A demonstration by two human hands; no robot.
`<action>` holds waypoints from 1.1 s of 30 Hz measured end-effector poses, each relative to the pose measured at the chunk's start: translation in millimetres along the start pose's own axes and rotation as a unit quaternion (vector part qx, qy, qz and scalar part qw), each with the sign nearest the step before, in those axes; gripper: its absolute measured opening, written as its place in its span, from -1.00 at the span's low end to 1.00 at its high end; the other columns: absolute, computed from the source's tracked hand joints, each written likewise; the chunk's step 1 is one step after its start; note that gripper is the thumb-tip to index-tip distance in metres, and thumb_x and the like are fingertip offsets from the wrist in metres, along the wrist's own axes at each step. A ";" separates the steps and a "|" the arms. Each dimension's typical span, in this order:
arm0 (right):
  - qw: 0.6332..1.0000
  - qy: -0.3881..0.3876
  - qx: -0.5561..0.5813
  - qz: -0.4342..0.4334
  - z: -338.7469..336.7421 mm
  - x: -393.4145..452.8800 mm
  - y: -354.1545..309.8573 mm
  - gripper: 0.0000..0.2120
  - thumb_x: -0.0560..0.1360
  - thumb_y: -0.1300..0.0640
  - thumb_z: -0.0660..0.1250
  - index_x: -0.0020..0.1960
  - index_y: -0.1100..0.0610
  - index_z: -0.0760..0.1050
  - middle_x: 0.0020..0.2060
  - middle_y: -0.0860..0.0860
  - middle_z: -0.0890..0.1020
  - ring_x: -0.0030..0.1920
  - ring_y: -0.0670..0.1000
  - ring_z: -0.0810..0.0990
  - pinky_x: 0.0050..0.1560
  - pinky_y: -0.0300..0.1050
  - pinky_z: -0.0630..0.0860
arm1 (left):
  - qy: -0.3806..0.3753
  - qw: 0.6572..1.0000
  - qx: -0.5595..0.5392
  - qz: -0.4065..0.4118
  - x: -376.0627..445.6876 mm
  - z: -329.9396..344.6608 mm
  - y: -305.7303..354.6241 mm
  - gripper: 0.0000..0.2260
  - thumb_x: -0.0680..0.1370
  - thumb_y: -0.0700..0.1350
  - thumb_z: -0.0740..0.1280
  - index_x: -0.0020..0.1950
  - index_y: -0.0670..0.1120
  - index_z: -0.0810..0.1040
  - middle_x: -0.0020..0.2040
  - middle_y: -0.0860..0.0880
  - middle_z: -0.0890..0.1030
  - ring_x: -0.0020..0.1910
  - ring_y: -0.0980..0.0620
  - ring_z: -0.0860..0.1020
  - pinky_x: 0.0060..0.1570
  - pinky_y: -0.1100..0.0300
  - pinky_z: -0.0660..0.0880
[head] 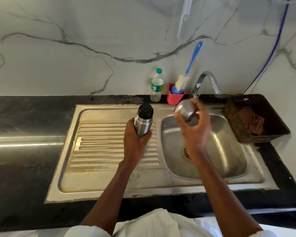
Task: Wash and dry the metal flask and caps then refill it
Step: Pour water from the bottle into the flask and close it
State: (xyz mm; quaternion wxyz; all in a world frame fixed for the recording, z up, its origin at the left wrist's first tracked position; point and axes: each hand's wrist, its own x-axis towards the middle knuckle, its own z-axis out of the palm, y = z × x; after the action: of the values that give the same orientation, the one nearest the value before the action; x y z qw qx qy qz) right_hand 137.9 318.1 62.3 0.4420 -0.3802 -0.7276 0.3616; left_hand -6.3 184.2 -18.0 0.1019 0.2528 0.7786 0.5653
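Flask [142, 123] steel, black inner cap on, gripped upright by left hand [135, 142]; right hand [194, 127] grips steel cup cap [184, 108] over sink [236, 161].

I saw the ribbed drainboard [109, 146] lying bare to the left of my left hand [135, 142], which gripped the metal flask [142, 121] upright over its right edge, and the dark counter [24, 117] beyond it also lay bare. Along the back wall a plastic bottle [156, 86], a red holder [175, 97] with a blue-handled brush [192, 60] and the tap [208, 81] stood close together, blocking any reach there. My right hand [194, 132] held the steel cap [185, 108] over the sink basin [229, 151] just under the tap, and a dark basket [263, 130] closed off the basin's right side.
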 end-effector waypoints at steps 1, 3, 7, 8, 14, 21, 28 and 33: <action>0.996 -0.052 -0.028 0.073 3.7 -2.3 13.8 -0.41 0.35 -0.06 0.65 0.33 -0.04 0.56 0.03 -0.13 0.65 0.01 -0.11 0.62 0.08 -0.03 0.61 | 0.000 1.000 0.001 0.001 -1.8 2.8 1.5 -0.42 0.39 -0.07 0.64 0.31 0.08 0.45 0.09 0.09 0.63 -0.02 0.11 0.62 -0.07 0.05 0.60; 0.975 -0.093 -0.061 0.194 1.1 -8.1 35.4 -0.36 0.29 -0.07 0.67 0.33 -0.03 0.58 -0.03 -0.12 0.67 -0.08 -0.14 0.61 0.09 0.01 0.64 | -0.006 1.000 0.001 0.001 -4.5 11.0 1.5 -0.42 0.39 -0.06 0.65 0.31 0.10 0.44 0.09 0.07 0.62 -0.01 0.07 0.62 -0.06 0.02 0.61; 0.999 0.003 -0.046 -0.002 -26.0 8.9 22.5 -0.41 0.44 0.07 0.59 0.42 0.06 0.48 0.15 -0.07 0.62 0.08 -0.16 0.58 0.12 -0.27 0.54 | 0.000 1.000 0.015 0.002 -7.5 22.6 3.3 -0.41 0.38 -0.06 0.65 0.32 0.07 0.45 0.11 0.05 0.61 0.00 0.02 0.62 -0.03 -0.08 0.61; 0.998 0.014 -0.050 -0.046 -28.0 14.8 23.6 -0.43 0.48 0.13 0.55 0.44 0.12 0.47 0.19 -0.01 0.60 0.13 -0.12 0.57 0.15 -0.30 0.49 | 0.003 1.000 0.018 0.002 -8.4 25.2 3.0 -0.40 0.38 -0.06 0.65 0.32 0.06 0.45 0.11 0.04 0.61 0.01 0.01 0.61 -0.02 -0.09 0.61; 0.979 -0.130 -0.014 0.159 -20.3 13.9 47.7 -0.47 0.50 0.10 0.53 0.43 0.02 0.48 0.22 -0.11 0.61 0.14 -0.18 0.56 0.06 -0.43 0.43 | 0.013 0.997 0.071 0.042 -11.2 36.5 13.2 -0.38 0.32 -0.03 0.66 0.30 0.05 0.48 0.08 0.05 0.53 -0.01 -0.02 0.54 -0.05 -0.05 0.56; 0.961 -0.199 0.168 0.093 -51.4 51.2 21.0 -0.51 0.51 0.29 0.48 0.37 -0.01 0.52 0.23 -0.01 0.64 0.21 -0.01 0.63 0.14 -0.10 0.63 | -0.018 0.985 0.153 0.078 -16.7 46.8 17.0 -0.27 0.24 -0.06 0.61 0.41 0.04 0.53 0.09 0.01 0.52 0.04 -0.10 0.55 0.01 -0.11 0.58; 0.941 -0.304 0.121 0.086 -54.4 43.8 22.0 -0.45 0.43 0.36 0.52 0.34 -0.01 0.55 0.17 -0.02 0.67 0.18 -0.02 0.66 0.20 0.05 0.63 | -0.026 0.974 0.198 0.106 -25.9 46.5 30.6 -0.29 0.22 0.00 0.53 0.40 0.07 0.55 0.06 0.01 0.53 0.03 -0.11 0.53 -0.02 -0.07 0.57; 0.939 -0.319 0.094 0.085 -49.5 36.1 26.5 -0.45 0.43 0.29 0.55 0.34 -0.08 0.57 0.16 -0.04 0.67 0.21 -0.02 0.64 0.24 0.14 0.61 | -0.022 0.969 0.217 0.120 -32.1 46.7 36.0 -0.31 0.23 0.02 0.53 0.37 0.12 0.51 0.03 -0.01 0.53 -0.01 -0.14 0.54 -0.08 -0.10 0.57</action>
State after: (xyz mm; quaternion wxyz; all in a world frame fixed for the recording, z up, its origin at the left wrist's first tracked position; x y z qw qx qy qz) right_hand 178.1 370.9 69.9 0.1878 -0.2618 -0.7578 0.5673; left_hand 51.9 214.9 -4.4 -0.0071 0.3728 0.8439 0.3857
